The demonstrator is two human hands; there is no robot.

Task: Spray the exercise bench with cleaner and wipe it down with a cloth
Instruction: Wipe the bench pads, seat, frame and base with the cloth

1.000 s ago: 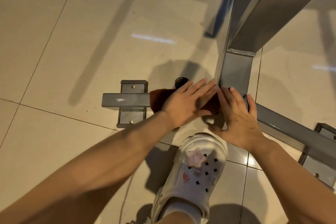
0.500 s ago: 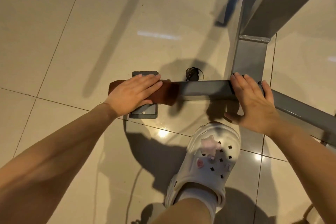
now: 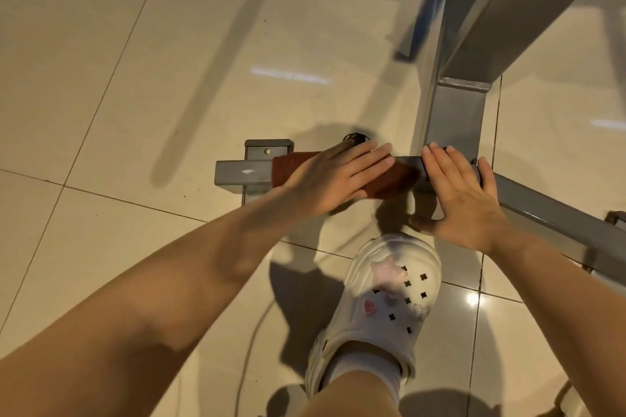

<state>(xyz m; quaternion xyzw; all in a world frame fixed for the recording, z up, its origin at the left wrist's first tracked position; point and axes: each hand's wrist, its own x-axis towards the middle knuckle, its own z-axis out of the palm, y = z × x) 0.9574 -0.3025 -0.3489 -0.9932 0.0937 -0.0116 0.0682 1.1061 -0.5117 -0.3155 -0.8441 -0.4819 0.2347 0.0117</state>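
A grey metal floor bar of the exercise bench runs left to right across the tiled floor. A grey upright post rises from it at the right. My left hand lies flat on a dark red-brown cloth draped over the bar, pressing it down. My right hand rests on the bar beside the post, fingers spread, just right of the cloth. No spray bottle is in view.
A bolted foot plate sits under the bar's left end. A small dark round object lies on the floor behind the bar. My white clog stands on the tiles just in front. Another grey bar slants off to the right.
My left hand slid the cloth left along the bar half a second ago and has now moved it back right, close to my right hand. The right hand stayed by the post.
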